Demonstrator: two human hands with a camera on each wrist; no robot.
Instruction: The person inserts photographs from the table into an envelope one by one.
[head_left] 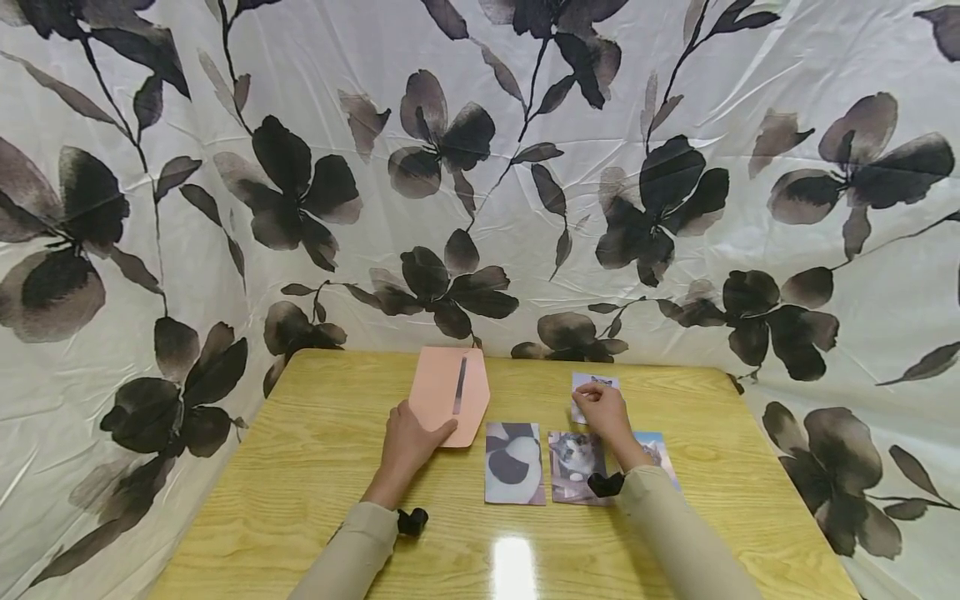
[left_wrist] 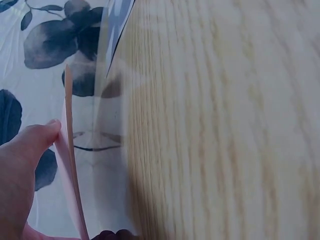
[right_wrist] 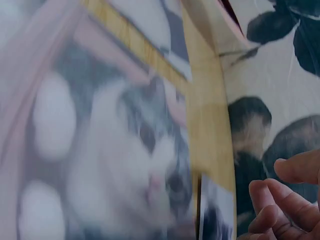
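Note:
My left hand grips the lower left edge of a pink paper envelope, which has a dark slit along its front. In the left wrist view, the thumb lies on one side of the envelope, which stands edge-on, raised off the table. My right hand hovers over a small cat photo at the back right, partly covering it. Its thumb and fingertips are bent with a gap between them, holding nothing in the right wrist view.
In front of the right hand lie a grey-and-white cat photo and, partly under the forearm, one with a blue top. A black-and-white photo lies left of them. The wooden table meets a floral cloth behind.

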